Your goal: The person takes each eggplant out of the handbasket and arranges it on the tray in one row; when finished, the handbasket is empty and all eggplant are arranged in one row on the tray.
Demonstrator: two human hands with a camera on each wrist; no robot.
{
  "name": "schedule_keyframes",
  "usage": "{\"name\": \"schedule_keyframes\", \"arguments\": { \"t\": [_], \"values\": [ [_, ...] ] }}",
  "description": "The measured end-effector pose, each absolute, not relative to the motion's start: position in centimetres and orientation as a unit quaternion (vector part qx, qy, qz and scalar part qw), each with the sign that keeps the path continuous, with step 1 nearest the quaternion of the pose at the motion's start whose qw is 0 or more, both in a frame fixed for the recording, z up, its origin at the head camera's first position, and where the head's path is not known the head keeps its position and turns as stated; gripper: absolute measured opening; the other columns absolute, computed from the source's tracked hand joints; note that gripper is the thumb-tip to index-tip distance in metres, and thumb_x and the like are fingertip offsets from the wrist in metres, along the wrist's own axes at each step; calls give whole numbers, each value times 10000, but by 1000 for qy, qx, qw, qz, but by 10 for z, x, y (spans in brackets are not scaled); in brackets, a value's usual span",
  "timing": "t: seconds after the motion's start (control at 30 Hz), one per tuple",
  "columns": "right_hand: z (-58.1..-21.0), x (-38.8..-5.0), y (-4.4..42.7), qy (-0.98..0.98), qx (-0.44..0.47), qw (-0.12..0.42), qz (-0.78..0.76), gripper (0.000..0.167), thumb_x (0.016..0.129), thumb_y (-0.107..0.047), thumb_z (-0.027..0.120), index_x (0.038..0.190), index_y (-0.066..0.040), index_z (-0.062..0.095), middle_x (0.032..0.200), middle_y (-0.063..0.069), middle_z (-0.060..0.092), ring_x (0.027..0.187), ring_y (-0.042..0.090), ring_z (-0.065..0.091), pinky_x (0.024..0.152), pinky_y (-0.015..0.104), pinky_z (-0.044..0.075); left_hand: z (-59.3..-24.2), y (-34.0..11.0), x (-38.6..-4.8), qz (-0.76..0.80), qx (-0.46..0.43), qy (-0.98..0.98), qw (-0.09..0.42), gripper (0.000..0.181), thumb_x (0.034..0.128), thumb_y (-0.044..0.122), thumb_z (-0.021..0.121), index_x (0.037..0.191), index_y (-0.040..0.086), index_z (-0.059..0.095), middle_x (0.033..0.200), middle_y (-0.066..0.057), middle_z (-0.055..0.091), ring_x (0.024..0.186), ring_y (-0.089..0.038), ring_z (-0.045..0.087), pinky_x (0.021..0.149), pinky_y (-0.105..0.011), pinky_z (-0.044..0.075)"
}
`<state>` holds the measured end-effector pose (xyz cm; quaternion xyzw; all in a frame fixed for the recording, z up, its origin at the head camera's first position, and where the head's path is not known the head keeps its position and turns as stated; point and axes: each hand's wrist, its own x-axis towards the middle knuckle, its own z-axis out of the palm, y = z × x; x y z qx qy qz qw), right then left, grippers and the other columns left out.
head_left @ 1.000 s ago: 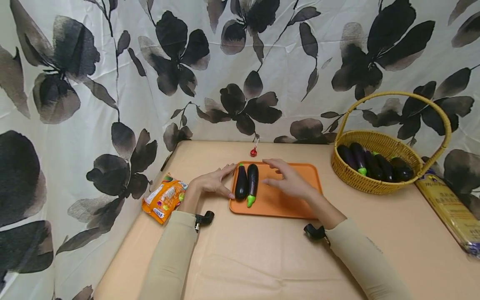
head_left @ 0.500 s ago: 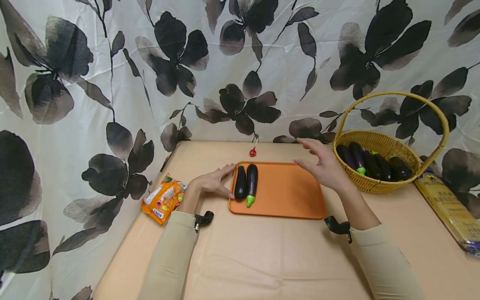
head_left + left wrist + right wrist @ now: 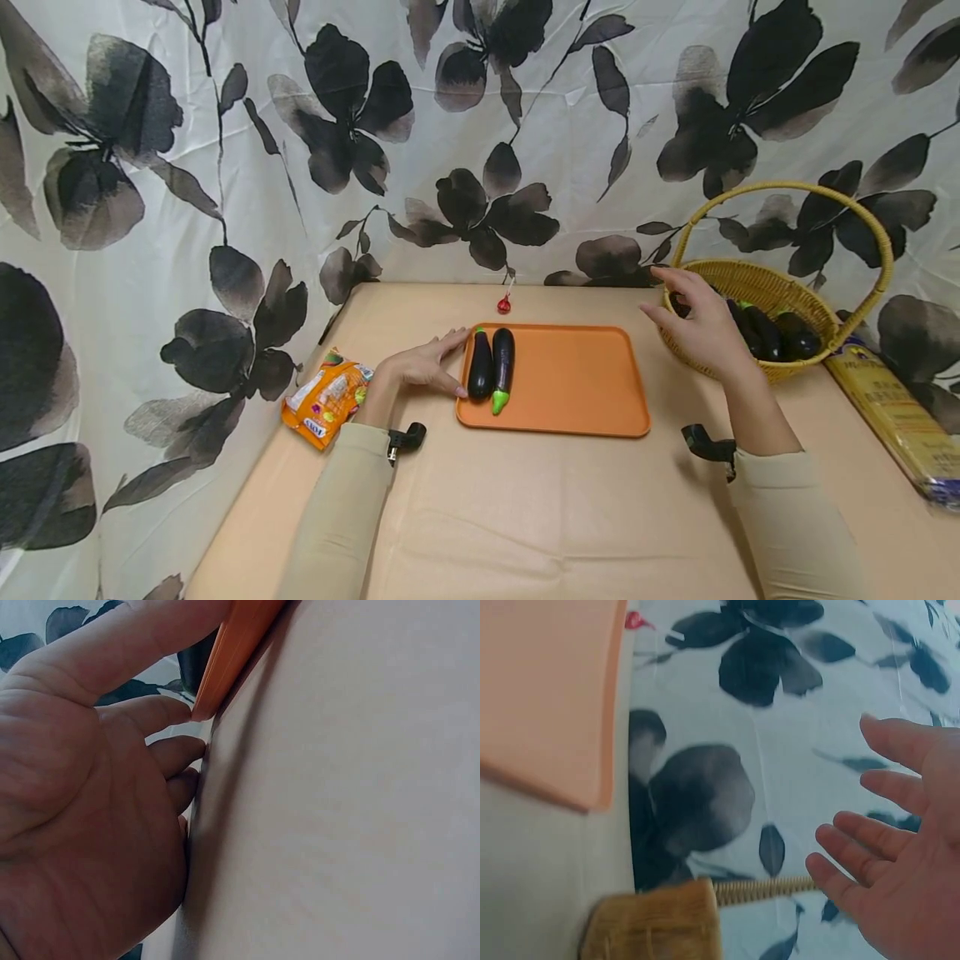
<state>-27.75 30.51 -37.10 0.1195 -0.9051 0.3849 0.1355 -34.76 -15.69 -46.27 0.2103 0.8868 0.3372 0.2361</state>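
Two dark eggplants lie side by side at the left end of an orange tray [image 3: 573, 379]. The left eggplant [image 3: 480, 367] has its green stem end away from me; the right eggplant [image 3: 504, 362] has its green end toward me. My left hand [image 3: 423, 367] rests at the tray's left edge, thumb and fingers spread along it; in the left wrist view the fingertips touch the orange rim [image 3: 225, 660]. My right hand [image 3: 705, 325] is in the air before a wicker basket [image 3: 757, 271], holding nothing, fingers apart. Several eggplants [image 3: 798, 337] lie in the basket, some hidden behind that hand.
An orange snack bag [image 3: 327, 398] lies left of my left forearm. A small red lollipop [image 3: 504, 306] is behind the tray. At the right a long yellow packet [image 3: 892, 417] lies beside the basket. The basket's tall handle [image 3: 888, 242] arches over it. A floral curtain [image 3: 480, 125] hangs behind.
My right hand has moved right, from above the tray to in front of the basket. The left hand and the two eggplants on the tray have stayed in place.
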Motion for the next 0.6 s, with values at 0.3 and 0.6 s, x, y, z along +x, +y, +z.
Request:
{"name": "schedule_keyframes", "arguments": {
  "t": [0.3,0.6],
  "values": [
    [-375,-282,353,-913,93,126,377,664,1043,-374,631,1599,-90,406,1582,254,404,1399,478,403,1112,707,366,-463,-156,-346,340,206,887,234,1294,683,457,962,1684,322,153,1772,23,5,1622,-358,-100,1299,-597,-28],
    [-381,-294,412,-943,55,115,309,689,1075,-408,549,1608,-20,349,1569,369,357,1352,596,369,1034,774,342,-463,-154,-346,340,205,888,234,1299,685,455,961,1686,313,144,1773,-2,-6,1622,-357,-98,1299,-596,-27]
  ]
}}
